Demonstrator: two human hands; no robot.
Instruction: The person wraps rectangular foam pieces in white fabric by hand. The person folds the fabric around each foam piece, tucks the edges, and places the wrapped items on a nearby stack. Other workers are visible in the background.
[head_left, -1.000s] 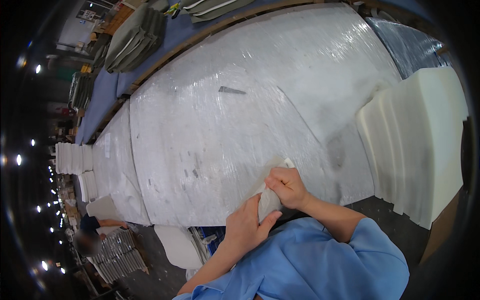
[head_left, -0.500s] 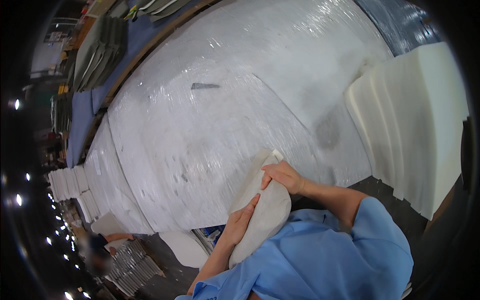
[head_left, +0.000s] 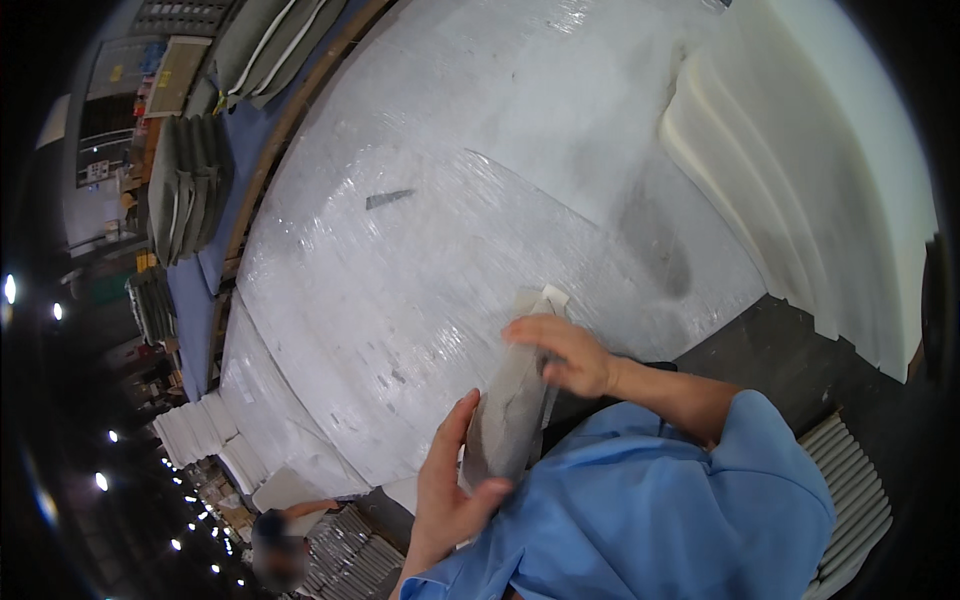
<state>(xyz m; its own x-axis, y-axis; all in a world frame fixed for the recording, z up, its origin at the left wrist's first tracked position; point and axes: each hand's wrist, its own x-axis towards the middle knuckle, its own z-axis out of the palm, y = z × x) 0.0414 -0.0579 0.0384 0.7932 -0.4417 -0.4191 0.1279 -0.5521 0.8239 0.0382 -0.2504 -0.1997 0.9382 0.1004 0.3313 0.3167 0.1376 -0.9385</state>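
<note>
Right in close: a blue shirt [head_left: 660, 490], rumpled across the chest. Just past that, in front of the body and over the near edge of a wide work surface [head_left: 440, 290], a soft grey-beige piece [head_left: 508, 410], narrow and slanting away, between two bare hands. Left hand [head_left: 450, 500] at the lower end: spread, thumb well away from the fingers, fingers along the left flank. Right hand [head_left: 575, 355] up at the far end: loosely curved, fingers over the top, thumb apart, a touch blurred; pressure on the piece impossible to tell. Poking out beyond the fingers, a small white tab [head_left: 555, 294].

Down in the right corner, beside the shirt, a ridged pale stack [head_left: 845, 490] on dark floor [head_left: 775, 345]. Farther out across the work surface, shiny clear wrap everywhere, plus one dark grey strip [head_left: 390, 199] lying flat. Over on the right, huge, a layered stack of white foam [head_left: 800, 170].

Away to the lower left, a co-worker [head_left: 275, 530], arm out above a silvery ribbed stack [head_left: 350, 550]. Beyond the far edge, a blue bench [head_left: 195, 300] under grey-green stacked pads [head_left: 185, 190]. Deepest of all, bright lamps [head_left: 101, 482] in the dark.
</note>
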